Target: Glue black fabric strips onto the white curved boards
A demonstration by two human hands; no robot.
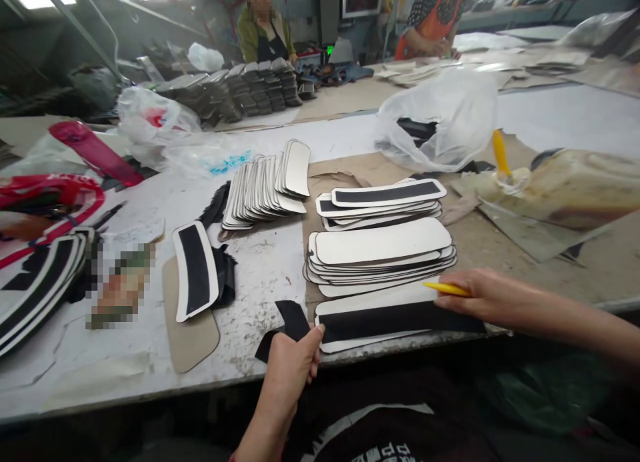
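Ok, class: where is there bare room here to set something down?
Free patches: speckled tabletop between fanned white panels, black scraps and middle stack; white sheet between fanned white panels and clear bag; brown sheet beyond right hand. Crowded: around left hand and black strip; far left, by red plastic.

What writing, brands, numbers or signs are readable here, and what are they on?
None is readable.
White characters on the dark shirt: unclear.
Blue print on the clear plastic bag: blurred.
White print on the red bag: too small.
Green sign behind: too small.
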